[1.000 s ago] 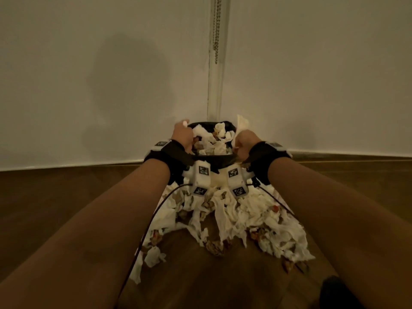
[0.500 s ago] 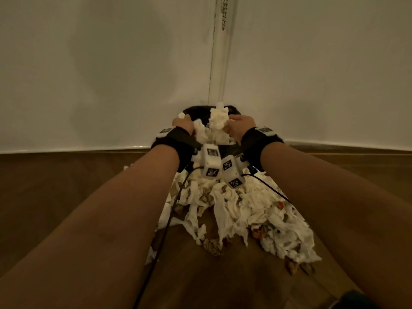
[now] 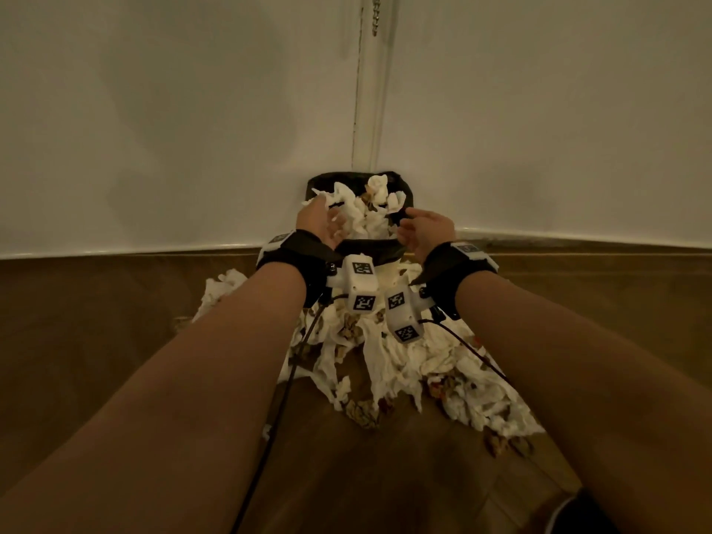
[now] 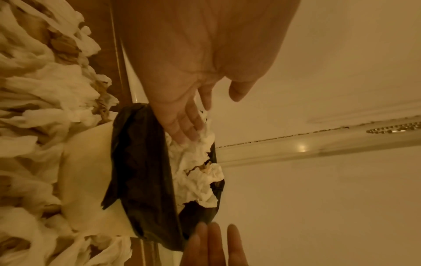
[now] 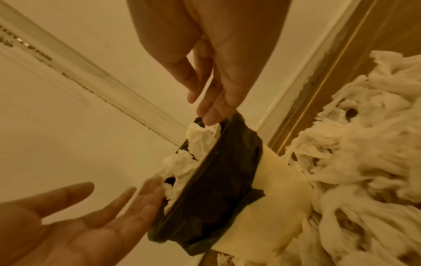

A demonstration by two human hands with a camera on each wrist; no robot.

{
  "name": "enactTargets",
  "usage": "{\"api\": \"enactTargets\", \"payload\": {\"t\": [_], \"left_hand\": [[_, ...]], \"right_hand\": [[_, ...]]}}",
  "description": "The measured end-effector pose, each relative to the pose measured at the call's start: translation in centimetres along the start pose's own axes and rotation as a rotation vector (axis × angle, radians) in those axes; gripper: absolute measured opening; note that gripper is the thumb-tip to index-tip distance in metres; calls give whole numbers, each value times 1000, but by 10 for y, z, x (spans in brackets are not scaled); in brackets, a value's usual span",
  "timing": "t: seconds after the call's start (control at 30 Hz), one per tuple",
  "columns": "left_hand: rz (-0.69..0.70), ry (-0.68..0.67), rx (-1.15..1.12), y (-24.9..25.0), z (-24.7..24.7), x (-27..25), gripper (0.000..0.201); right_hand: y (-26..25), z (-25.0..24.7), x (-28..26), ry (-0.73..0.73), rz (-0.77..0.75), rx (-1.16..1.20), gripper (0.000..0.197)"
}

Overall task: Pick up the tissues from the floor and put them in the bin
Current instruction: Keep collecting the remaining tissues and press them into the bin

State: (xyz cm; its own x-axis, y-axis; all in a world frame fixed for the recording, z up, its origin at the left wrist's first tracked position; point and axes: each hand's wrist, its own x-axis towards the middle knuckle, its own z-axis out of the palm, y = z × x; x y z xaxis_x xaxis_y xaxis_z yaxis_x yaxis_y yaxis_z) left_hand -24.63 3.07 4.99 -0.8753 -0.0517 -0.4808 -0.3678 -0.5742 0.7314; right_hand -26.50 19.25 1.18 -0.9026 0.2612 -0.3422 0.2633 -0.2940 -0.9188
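A cream bin with a black liner (image 3: 368, 249) stands in the wall corner, heaped with crumpled white tissues (image 3: 362, 213). My left hand (image 3: 320, 222) is at the bin's left rim; in the left wrist view its straight fingers (image 4: 182, 129) touch the tissues (image 4: 193, 178) on top. My right hand (image 3: 423, 227) hovers at the right rim with its fingers (image 5: 210, 111) loosely extended and nothing in them. A big pile of white and stained tissues (image 3: 408, 364) lies on the wooden floor in front of the bin, partly hidden by my forearms.
Two white walls meet behind the bin, with a vertical trim strip and a hanging bead chain (image 3: 376, 17). A skirting edge (image 3: 115, 253) runs along the brown floor. Black cables (image 3: 277, 410) trail from my wrist cameras. A dark object (image 3: 578, 514) sits bottom right.
Both hands held a clump of tissues over the bin half a second ago. Now the clump lies in the bin, and the hands have opened and parted to either rim.
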Motion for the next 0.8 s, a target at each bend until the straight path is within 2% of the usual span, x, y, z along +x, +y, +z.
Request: {"api": "enactTargets", "payload": {"t": [0.07, 0.17, 0.27, 0.33, 0.53, 0.67, 0.8], "left_hand": [[1, 19, 51, -10, -8, -7, 31], [-22, 51, 176, -37, -29, -13, 16], [-20, 135, 269, -83, -65, -18, 19], [-24, 157, 370, -119, -95, -26, 28], [-29, 125, 1071, -203, -157, -64, 28], [129, 10, 1409, -225, -163, -81, 26], [316, -64, 1670, -239, -159, -85, 28]], "right_hand": [[14, -12, -6, 125, -10, -95, 29], [46, -31, -23, 204, 49, -149, 26], [84, -47, -45, 221, 127, -219, 16], [109, -56, -60, 213, 147, -282, 19], [157, -67, -105, 101, 150, -548, 21], [178, -80, -123, 135, 145, -790, 22], [192, -101, -131, 59, 262, -1010, 25]]}}
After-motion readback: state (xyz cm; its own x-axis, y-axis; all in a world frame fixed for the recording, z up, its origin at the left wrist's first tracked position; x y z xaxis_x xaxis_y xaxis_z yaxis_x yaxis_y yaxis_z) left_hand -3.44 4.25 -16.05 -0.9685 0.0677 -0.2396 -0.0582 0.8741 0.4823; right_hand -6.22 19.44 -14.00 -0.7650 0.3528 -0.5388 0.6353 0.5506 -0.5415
